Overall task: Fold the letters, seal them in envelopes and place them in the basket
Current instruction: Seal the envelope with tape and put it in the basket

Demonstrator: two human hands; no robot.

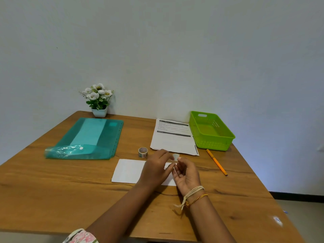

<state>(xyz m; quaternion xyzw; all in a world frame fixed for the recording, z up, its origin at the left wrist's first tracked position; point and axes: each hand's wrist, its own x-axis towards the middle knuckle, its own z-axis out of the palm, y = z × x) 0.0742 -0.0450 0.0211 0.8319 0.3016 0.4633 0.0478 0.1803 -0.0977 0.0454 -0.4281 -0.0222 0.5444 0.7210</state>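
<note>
Hands (172,170) over white envelope (128,171)

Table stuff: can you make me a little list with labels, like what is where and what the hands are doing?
Envelope: white, flat on the table, under the hands
Left hand: pinching a small piece of tape
Right hand: pinching the same piece
Tape roll: standing behind the envelope
Letters: stacked beside the basket
Basket: green, nothing inside
Pen: orange, right of the envelope
Folder: teal, far left
Flower pot: by the wall
</note>
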